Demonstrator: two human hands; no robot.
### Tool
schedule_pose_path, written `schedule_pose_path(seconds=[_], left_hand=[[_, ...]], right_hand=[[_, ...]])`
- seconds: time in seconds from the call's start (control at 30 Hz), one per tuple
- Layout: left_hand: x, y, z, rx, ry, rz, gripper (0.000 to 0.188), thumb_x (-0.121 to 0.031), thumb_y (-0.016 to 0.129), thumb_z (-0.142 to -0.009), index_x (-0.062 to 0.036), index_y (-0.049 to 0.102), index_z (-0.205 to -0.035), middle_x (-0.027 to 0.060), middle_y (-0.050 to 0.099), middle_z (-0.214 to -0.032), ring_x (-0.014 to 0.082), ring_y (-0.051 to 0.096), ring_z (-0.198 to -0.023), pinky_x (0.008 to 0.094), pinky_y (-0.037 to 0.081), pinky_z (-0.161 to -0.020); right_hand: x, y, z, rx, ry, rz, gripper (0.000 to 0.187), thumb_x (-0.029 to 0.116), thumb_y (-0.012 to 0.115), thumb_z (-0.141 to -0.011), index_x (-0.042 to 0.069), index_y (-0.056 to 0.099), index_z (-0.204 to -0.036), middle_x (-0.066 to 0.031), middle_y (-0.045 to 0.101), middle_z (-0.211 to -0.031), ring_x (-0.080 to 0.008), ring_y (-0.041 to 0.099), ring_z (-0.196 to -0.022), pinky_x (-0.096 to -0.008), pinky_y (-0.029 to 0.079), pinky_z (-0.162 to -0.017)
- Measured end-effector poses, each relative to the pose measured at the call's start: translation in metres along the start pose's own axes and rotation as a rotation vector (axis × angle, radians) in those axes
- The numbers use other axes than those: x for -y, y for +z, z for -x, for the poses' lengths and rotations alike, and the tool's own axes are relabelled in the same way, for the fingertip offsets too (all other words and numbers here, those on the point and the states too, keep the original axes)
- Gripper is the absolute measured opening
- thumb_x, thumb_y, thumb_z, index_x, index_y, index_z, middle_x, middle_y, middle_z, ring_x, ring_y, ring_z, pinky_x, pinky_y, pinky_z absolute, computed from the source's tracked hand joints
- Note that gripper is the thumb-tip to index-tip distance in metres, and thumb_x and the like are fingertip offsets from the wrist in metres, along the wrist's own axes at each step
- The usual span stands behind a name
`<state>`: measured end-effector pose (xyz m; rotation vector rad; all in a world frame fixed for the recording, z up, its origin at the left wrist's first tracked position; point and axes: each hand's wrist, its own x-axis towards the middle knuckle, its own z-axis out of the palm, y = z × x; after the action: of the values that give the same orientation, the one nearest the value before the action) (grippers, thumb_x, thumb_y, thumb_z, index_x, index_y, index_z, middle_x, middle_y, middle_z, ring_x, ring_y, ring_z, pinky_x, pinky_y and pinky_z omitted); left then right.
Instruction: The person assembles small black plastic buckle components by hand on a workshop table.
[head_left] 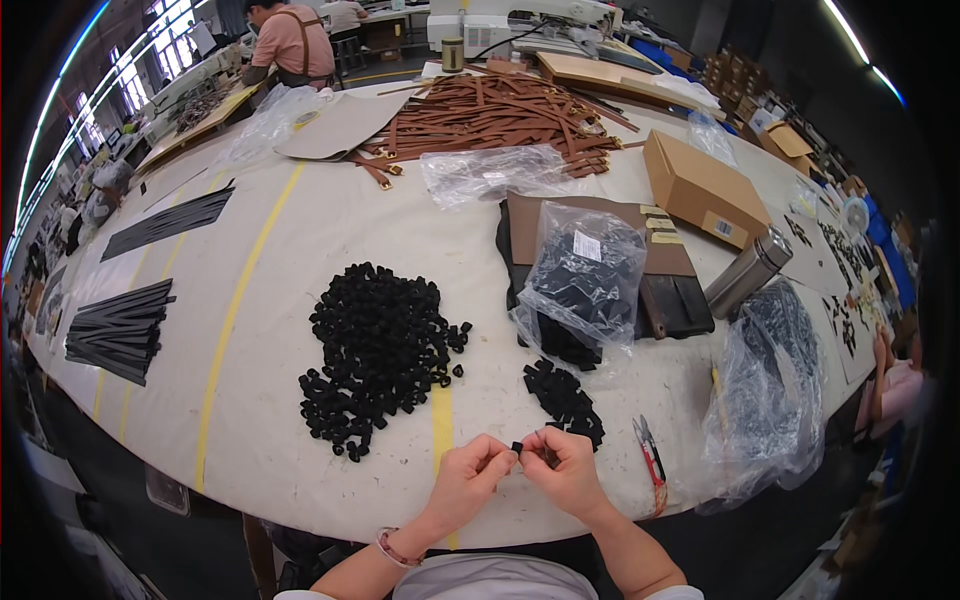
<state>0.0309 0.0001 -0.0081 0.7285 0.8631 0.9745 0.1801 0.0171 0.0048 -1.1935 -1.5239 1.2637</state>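
Observation:
Close to the table's near edge, my left hand (470,482) and my right hand (562,475) meet fingertip to fingertip. Between them is a small black piece (517,447), pinched from both sides; it resembles the little black loops in the piles. Ahead and to the left lies a large heap of small black loops (375,345). Just beyond my right hand is a smaller pile of flat black pieces (562,395), running up to a clear plastic bag (590,262) with black contents. Red-handled thread snips (650,455) lie right of my right hand.
Brown buckled straps (490,115) are heaped at the back. On the left lie black strips (122,330). A cardboard box (700,190), a steel flask (750,272) and a plastic bag (765,385) stand or lie right. Another person (292,45) sits at the far left.

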Motion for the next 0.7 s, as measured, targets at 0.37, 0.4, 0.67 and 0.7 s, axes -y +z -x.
schedule_pose_path(seconds=[0.37,0.4,0.67,0.7], left_hand=[[0.002,0.011,0.005,-0.232,0.781,-0.868,0.008,-0.002,0.058,-0.075,-0.0011,0.050,-0.072,0.0026,0.049,-0.054,0.0070,0.045,-0.043,0.0212,0.034,-0.038],[-0.001,0.012,0.006,-0.227,0.781,-0.866,0.008,-0.002,0.058,-0.075,-0.0011,0.050,-0.072,0.0026,0.049,-0.054,0.0070,0.045,-0.043,0.0212,0.034,-0.038],[-0.014,0.000,0.004,-0.026,-0.262,0.331,0.005,-0.005,0.053,-0.073,-0.0017,0.050,-0.073,0.0041,0.049,-0.054,0.0083,0.040,-0.040,0.0198,0.029,-0.037],[-0.013,-0.002,0.004,-0.025,-0.263,0.331,0.005,-0.005,0.053,-0.073,-0.0017,0.050,-0.073,0.0041,0.049,-0.054,0.0083,0.040,-0.040,0.0198,0.029,-0.037]], right_hand=[[0.006,0.008,0.004,-0.122,-0.262,0.317,0.009,0.000,0.059,-0.065,0.000,0.054,-0.072,-0.0075,0.054,-0.059,-0.0125,0.050,-0.044,-0.0223,0.039,-0.040],[0.007,0.007,0.005,-0.122,-0.375,0.398,0.010,0.000,0.059,-0.063,0.001,0.054,-0.072,-0.0068,0.053,-0.058,-0.0142,0.050,-0.044,-0.0232,0.039,-0.040],[-0.001,0.007,0.005,-0.117,-0.771,0.629,0.015,-0.003,0.059,-0.058,0.004,0.053,-0.071,-0.0047,0.050,-0.056,-0.0184,0.050,-0.043,-0.0257,0.038,-0.038],[-0.001,0.007,0.006,-0.116,-0.771,0.612,0.015,-0.002,0.060,-0.058,0.004,0.054,-0.071,-0.0053,0.051,-0.056,-0.0173,0.050,-0.043,-0.0256,0.039,-0.038]])
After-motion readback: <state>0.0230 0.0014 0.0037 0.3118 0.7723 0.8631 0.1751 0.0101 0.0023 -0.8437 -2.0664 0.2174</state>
